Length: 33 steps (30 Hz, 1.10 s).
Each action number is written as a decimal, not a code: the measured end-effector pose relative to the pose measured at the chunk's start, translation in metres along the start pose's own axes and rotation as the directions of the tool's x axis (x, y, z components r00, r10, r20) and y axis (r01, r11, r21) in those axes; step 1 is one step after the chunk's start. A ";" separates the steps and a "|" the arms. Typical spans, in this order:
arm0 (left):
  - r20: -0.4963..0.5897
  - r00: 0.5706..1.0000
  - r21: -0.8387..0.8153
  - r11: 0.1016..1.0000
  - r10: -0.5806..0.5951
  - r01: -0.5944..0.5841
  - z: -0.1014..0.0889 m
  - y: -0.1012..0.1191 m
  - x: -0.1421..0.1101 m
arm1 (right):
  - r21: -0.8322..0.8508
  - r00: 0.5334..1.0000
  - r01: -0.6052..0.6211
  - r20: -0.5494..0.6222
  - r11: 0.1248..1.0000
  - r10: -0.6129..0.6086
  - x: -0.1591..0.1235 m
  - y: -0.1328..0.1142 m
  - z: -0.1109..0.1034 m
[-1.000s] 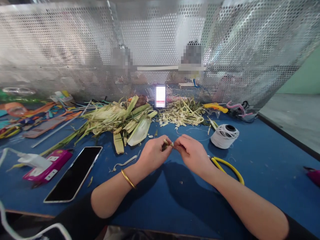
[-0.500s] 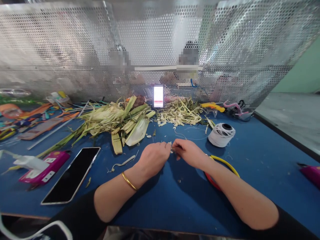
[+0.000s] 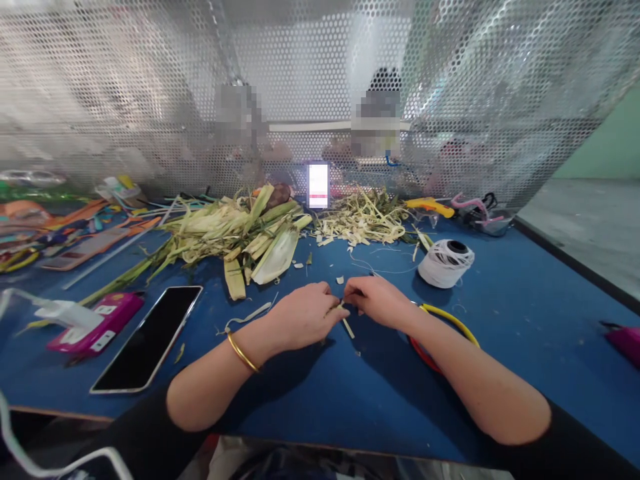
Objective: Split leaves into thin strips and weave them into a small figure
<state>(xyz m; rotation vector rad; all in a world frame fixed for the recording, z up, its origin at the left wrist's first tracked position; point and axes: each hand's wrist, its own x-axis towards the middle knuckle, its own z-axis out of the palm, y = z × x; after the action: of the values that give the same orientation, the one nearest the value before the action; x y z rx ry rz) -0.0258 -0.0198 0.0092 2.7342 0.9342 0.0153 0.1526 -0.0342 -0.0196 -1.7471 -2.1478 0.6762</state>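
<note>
Close together above the blue table [image 3: 390,413], both hands work at a narrow pale green plant strip [image 3: 349,327]. My left hand [image 3: 310,312] pinches it between thumb and fingers, and one end sticks out below the thumb. The bent fingertips of my right hand [image 3: 375,298] close on its upper end, partly hidden. Small pale scraps, one of them a white chip [image 3: 340,280], lie just beyond the fingers. Scissors with red and yellow handles [image 3: 453,320] lie partly under my right forearm. A spool of white thread [image 3: 447,263] stands to the right of that hand.
Large husk-like leaves [image 3: 240,233] heap up at the back left, with shredded strips [image 3: 363,220] beside them. A phone [image 3: 150,337] and a purple power strip [image 3: 100,323] lie at left. A yellow tool [image 3: 430,205] rests before the perforated metal screen [image 3: 310,53].
My left hand has turned and shifted slightly left and down. The plant strip now shows below its thumb. My right hand stays nearly in place, still pinching. The view has tilted slightly.
</note>
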 end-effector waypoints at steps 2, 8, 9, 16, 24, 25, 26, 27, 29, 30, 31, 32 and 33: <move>-0.015 1.000 -0.010 1.000 -0.025 0.025 0.002 -0.004 0.002 | -0.008 1.000 0.000 0.002 1.000 0.000 -0.001 -0.001 -0.001; -0.092 0.986 -0.036 0.990 -0.138 0.135 0.012 -0.007 0.008 | -0.033 0.998 0.051 -0.038 0.998 -0.053 -0.003 -0.004 -0.002; -0.099 0.985 -0.041 0.990 -0.138 0.135 0.012 -0.007 0.008 | -0.030 0.996 0.073 -0.042 0.997 -0.074 -0.004 -0.004 -0.002; -0.081 0.991 -0.100 0.990 -0.110 0.101 0.010 -0.019 0.012 | -0.109 0.995 0.100 -0.009 0.989 -0.101 -0.004 -0.007 0.000; -0.089 0.988 -0.016 0.991 -0.130 0.129 -0.003 -0.036 0.005 | -0.154 0.993 0.120 0.025 0.981 -0.118 -0.004 -0.007 -0.001; -0.095 0.986 -0.018 0.991 -0.136 0.134 -0.004 -0.038 0.005 | -0.159 0.992 0.130 0.029 0.979 -0.127 -0.003 -0.007 -0.001; -0.099 0.986 -0.046 0.991 -0.131 0.127 -0.004 -0.039 0.005 | -0.165 0.990 0.140 0.031 0.976 -0.137 -0.003 -0.007 -0.001; -0.106 0.987 -0.101 0.988 -0.124 0.113 -0.004 -0.040 0.005 | -0.169 0.989 0.150 0.030 0.974 -0.147 -0.003 -0.006 -0.001; -0.112 0.985 -0.285 0.954 -0.130 0.094 -0.002 -0.041 0.007 | -0.160 0.988 0.157 0.034 0.975 -0.154 -0.003 -0.005 -0.002; -0.103 0.984 -0.398 0.912 -0.148 0.096 0.000 -0.041 0.008 | -0.142 0.988 0.153 0.040 0.978 -0.149 -0.003 -0.005 -0.002; -0.087 0.981 -0.510 0.854 -0.175 0.107 0.002 -0.041 0.009 | -0.118 0.989 0.146 0.045 0.982 -0.141 -0.003 -0.005 -0.002; -0.063 0.977 -0.613 0.780 -0.205 0.125 0.005 -0.039 0.010 | -0.091 0.990 0.139 0.049 0.986 -0.135 -0.003 -0.004 -0.002; -0.040 0.972 -0.694 0.706 -0.230 0.139 0.008 -0.038 0.011 | -0.066 0.990 0.136 0.051 0.989 -0.132 -0.003 -0.004 -0.002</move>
<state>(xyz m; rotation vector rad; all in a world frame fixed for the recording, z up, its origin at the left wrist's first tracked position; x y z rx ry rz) -0.0393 0.0135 -0.0084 1.9495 0.9806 0.4192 0.1513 -0.0369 -0.0155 -1.6170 -2.3218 0.6207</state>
